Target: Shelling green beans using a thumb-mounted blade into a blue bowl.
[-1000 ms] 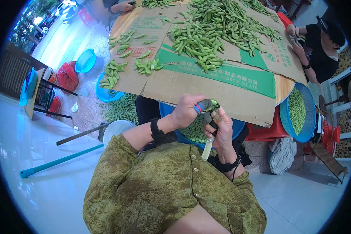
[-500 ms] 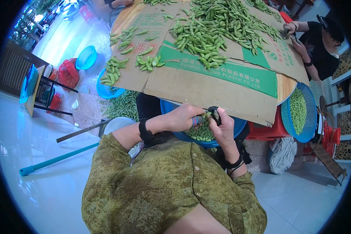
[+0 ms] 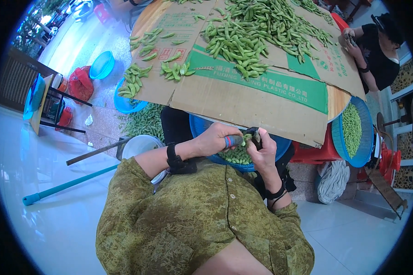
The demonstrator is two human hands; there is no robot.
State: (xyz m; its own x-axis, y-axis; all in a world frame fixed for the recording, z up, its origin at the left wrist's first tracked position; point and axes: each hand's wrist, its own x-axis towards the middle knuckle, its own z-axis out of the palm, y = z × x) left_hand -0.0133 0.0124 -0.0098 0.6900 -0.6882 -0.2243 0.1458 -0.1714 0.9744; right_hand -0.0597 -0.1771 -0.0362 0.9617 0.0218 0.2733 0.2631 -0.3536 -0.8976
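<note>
Between my two hands, above a blue basin (image 3: 280, 147) in my lap, is a green bean pod (image 3: 247, 137). My left hand (image 3: 217, 139) is closed on it, a grey-blue wrap with red bands on one digit. My right hand (image 3: 264, 153) is closed around a small dark tool (image 3: 256, 136), pressed against the pod; its exact kind is hard to make out. Shelled green beans (image 3: 236, 156) lie in the basin beneath my fingers. Just ahead, bean pods (image 3: 243, 41) are heaped on flattened cardboard (image 3: 243, 107) covering a round table.
At the right, a blue basket (image 3: 337, 137) of shelled beans stands by a red stool (image 3: 309, 155). Discarded pods (image 3: 144, 121) cover the floor at the left, near a white bucket (image 3: 137, 145) and a teal pole (image 3: 69, 187). Another person (image 3: 380, 59) works across the table.
My hands stay over the basin with small finger movements; the pod between them now looks more opened. The co-worker's hands across the table have drawn back slightly.
</note>
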